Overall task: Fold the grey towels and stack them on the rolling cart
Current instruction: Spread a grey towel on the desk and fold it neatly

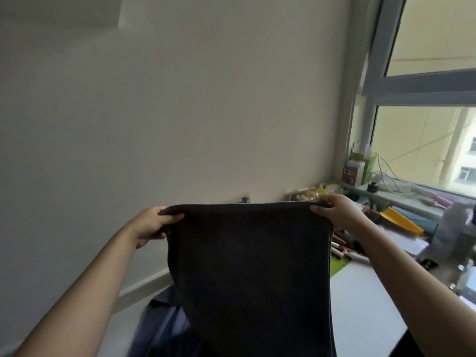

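I see the dark grey terry towel [247,266] hanging taut, left hand [152,225] and right hand [337,212] each pinching a top corner.

White desk [360,305] with pens [345,249], papers, a yellow folder [400,221].

We have both bare arms stretched forward from the lower corners of the frame, rising toward its middle. Our left hand [152,224], left of centre, is pinched closed, thumb lying on top and fingers curled beneath. Our right hand [334,211], right of centre at about the same height, is pinched closed too, thumb pointing inward toward the left hand
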The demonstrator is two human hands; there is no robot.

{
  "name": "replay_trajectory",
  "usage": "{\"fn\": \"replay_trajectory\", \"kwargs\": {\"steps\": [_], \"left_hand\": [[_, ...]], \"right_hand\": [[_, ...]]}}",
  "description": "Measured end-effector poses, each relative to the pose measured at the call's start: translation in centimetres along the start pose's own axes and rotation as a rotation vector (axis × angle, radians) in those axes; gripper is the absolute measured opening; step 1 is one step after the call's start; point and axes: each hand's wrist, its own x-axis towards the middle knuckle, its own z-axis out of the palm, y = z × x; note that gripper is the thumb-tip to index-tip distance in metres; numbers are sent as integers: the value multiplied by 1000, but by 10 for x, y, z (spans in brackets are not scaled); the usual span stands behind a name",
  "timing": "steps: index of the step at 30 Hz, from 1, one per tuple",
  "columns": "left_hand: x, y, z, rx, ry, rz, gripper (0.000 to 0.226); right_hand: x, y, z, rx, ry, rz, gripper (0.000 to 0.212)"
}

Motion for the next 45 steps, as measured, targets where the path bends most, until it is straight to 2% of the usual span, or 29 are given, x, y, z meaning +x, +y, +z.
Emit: {"fn": "replay_trajectory", "kwargs": {"steps": [3,7,9,13,17,23,26,32,36,41,43,45], "left_hand": [[-1,6,7,-179,122,53,14],[-1,12,9,-344,239,126,25],[-3,12,10,-314,298,183,27],[-5,8,14,-159,370,297,15],[-9,3,19,-152,367,316,14],[-8,-1,19,-189,389,292,11],[-8,-4,19,-227,421,274,12],[-6,-5,21,-343,500,250,8],[-2,-1,23,-330,546,254,9],[12,5,25,-339,623,163,16],[21,10,27,-343,630,115,16],[31,21,32,-461,604,99,15]], "right_hand": [[5,0,1,177,85,-43,13],[11,0,-9,153,69,-184,23],[13,1,-14,91,13,-254,27],[16,4,-16,-13,-29,-315,26],[11,7,-17,-33,-10,-306,23],[5,14,-17,-4,-74,-295,20],[0,14,-16,62,-50,-276,20],[-4,14,-16,405,29,-139,14],[4,18,-17,354,25,-61,3],[18,12,-16,182,170,-41,3],[27,8,-12,256,215,0,4],[41,5,-9,411,229,36,11]]}}
